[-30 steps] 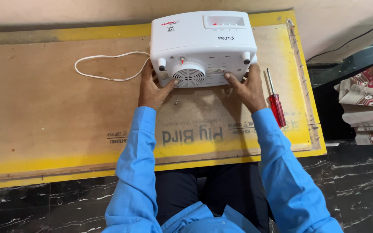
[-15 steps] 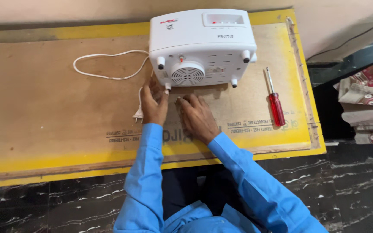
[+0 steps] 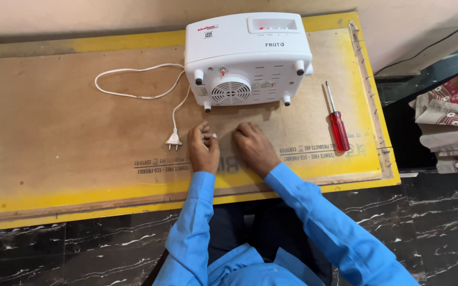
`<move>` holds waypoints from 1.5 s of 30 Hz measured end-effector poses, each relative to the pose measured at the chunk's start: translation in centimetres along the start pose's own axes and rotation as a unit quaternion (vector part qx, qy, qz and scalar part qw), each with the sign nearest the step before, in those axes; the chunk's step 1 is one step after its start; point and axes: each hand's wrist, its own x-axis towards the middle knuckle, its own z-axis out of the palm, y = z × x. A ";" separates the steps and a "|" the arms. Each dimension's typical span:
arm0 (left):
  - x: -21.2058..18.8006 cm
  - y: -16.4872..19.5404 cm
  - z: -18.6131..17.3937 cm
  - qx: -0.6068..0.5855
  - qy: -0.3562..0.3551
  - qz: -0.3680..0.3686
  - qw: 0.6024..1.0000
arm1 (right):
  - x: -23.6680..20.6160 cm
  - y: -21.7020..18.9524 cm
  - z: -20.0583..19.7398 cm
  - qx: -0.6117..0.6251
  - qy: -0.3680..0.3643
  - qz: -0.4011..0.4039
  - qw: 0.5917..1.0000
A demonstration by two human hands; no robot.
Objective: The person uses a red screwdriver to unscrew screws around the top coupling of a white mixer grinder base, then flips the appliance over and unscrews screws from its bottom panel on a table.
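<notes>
resting empty, two hands, left hand (image 3: 203, 150) and right hand (image 3: 254, 145), face one white appliance (image 3: 247, 55), one red screwdriver (image 3: 337, 122).

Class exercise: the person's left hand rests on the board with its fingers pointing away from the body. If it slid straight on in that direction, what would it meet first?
Probably the white appliance, near its front left foot; the left hand has only bare board ahead before that.

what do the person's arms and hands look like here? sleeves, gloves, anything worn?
Both arms wear long, bright blue sleeves of a plain shirt, creased at the elbows, with cuffs ending at the wrists. The left hand and right hand are bare: no gloves, and no watch, ring or strap shows. No markings or cables on either sleeve.
</notes>
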 end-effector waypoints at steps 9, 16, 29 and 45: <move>-2.3 0.3 0.7 0.082 -0.019 0.060 0.995 | -5.7 4.1 -4.0 0.003 0.089 0.160 0.983; -3.2 0.9 0.1 0.138 -0.040 0.093 0.985 | -7.5 8.4 -7.2 -0.034 0.130 0.204 0.970; -4.1 1.3 1.0 0.158 -0.031 0.105 0.981 | -7.9 9.3 -8.3 -0.102 0.143 0.272 0.946; -4.4 0.9 1.0 0.163 -0.028 0.106 0.981 | -11.1 5.0 -6.1 -0.039 0.233 0.300 0.924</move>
